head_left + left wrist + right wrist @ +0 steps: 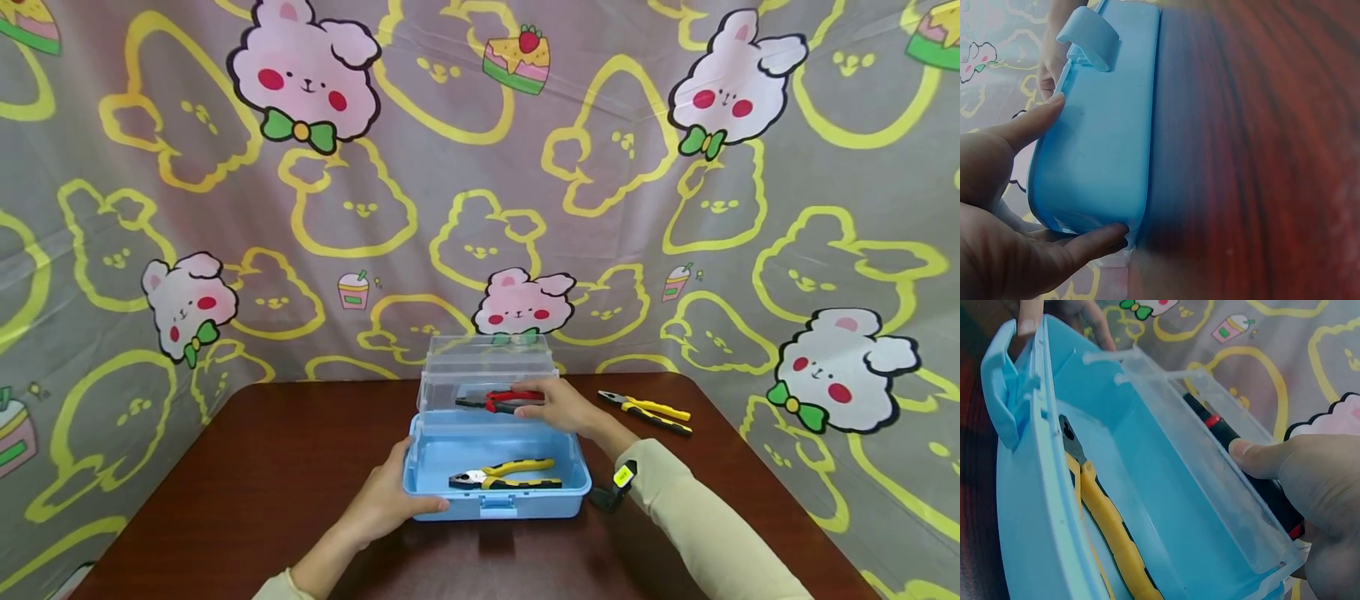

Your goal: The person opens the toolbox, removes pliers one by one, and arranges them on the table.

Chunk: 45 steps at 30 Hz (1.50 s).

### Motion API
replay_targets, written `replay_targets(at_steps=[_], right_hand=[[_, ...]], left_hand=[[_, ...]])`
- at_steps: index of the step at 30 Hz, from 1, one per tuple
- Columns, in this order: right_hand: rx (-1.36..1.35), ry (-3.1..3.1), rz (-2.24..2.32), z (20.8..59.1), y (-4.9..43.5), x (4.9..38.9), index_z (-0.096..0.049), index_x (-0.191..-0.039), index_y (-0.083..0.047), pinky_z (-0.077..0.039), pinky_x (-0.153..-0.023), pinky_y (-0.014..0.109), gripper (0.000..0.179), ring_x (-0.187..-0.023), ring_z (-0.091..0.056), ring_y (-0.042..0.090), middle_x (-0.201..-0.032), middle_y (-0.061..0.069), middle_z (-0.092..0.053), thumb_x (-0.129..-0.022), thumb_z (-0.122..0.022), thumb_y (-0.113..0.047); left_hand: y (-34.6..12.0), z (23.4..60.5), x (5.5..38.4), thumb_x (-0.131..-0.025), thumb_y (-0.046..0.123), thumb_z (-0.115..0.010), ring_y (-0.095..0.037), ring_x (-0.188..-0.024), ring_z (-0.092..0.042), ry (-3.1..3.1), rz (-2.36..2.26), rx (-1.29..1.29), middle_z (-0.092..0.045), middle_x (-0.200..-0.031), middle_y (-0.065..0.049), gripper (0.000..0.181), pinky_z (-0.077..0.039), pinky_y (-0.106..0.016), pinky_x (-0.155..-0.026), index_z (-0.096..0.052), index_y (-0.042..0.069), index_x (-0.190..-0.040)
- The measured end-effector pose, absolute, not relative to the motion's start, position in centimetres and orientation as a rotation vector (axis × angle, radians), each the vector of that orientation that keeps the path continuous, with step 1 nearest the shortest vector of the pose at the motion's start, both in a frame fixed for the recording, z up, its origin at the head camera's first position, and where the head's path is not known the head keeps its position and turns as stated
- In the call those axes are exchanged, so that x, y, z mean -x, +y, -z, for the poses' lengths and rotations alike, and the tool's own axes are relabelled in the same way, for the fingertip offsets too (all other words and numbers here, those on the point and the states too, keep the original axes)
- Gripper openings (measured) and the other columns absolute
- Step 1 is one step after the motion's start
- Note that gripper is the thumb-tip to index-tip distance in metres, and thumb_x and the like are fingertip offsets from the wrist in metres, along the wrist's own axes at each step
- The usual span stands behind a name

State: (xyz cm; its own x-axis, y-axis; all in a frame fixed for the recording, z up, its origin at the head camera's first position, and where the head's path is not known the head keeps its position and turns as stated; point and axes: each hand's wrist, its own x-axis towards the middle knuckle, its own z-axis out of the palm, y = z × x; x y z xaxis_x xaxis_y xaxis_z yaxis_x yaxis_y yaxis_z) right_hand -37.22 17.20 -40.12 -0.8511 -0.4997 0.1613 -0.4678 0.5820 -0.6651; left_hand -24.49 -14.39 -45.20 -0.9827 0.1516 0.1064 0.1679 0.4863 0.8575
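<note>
A light blue toolbox [525, 507] stands on the table with its clear lid [487, 362] raised at the back. My left hand [384, 498] grips its front left corner, thumb over the rim and fingers along the side wall [1091, 162]. Between thumb and fingers my right hand [564, 410] holds red-and-black pliers [495, 406] at the clear inner tray [1179, 447], jaws pointing left. Part of their handles is hidden by the hand. Below, in the box's blue bottom, lie yellow-and-black pliers [523, 483], also visible in the right wrist view.
Another pair of yellow-and-black pliers [643, 410] lies on the dark red wooden table [300, 450], right of the toolbox. A blue latch [498, 506] sits on the box's front. Behind the table hangs a patterned cloth [450, 167].
</note>
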Motion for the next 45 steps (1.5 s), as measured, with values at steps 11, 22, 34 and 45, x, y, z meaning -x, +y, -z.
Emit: replay_targets(at_steps=[11,22,34,45], right_hand=[[0.843,2.836,1.169,39.6,18.1,36.5,-0.060,-0.146,-0.010,-0.043,-0.104,0.056,0.057,-0.126,-0.054,0.029,-0.144,0.010,-0.060,-0.094,-0.080,-0.022],[0.831,2.890,1.159,39.4,20.5,35.7,-0.061,-0.145,-0.007,-0.036,-0.046,0.031,0.058,-0.041,-0.035,0.021,-0.063,0.006,-0.055,-0.093,-0.081,-0.024],[0.720,2.960,1.206,39.5,23.5,34.7,-0.061,-0.142,-0.001,-0.043,-0.057,0.033,0.056,-0.053,-0.045,0.020,-0.087,0.011,-0.068,-0.093,-0.080,-0.020],[0.739,3.018,1.232,39.4,26.5,34.1,-0.060,-0.142,0.001,-0.049,-0.077,0.039,0.055,-0.098,-0.058,0.030,-0.128,0.020,-0.065,-0.094,-0.079,-0.015]], left_hand=[[-14.5,45.2,24.4,-0.070,0.038,-0.098,-0.034,-0.113,-0.063,-2.684,1.545,0.283,-0.053,-0.143,-0.028,0.118,-0.052,-0.051,-0.091,-0.029,-0.006,-0.156],[-14.5,45.2,24.5,-0.070,0.038,-0.097,-0.035,-0.115,-0.061,-2.680,1.549,0.307,-0.052,-0.145,-0.028,0.119,-0.051,-0.052,-0.092,-0.029,-0.007,-0.156],[-14.5,45.1,24.3,-0.070,0.037,-0.097,-0.033,-0.113,-0.063,-2.676,1.563,0.310,-0.054,-0.143,-0.028,0.118,-0.053,-0.051,-0.090,-0.029,-0.006,-0.156],[-14.5,45.1,24.3,-0.070,0.037,-0.097,-0.034,-0.115,-0.062,-2.676,1.571,0.317,-0.052,-0.145,-0.027,0.119,-0.053,-0.051,-0.090,-0.028,-0.006,-0.157]])
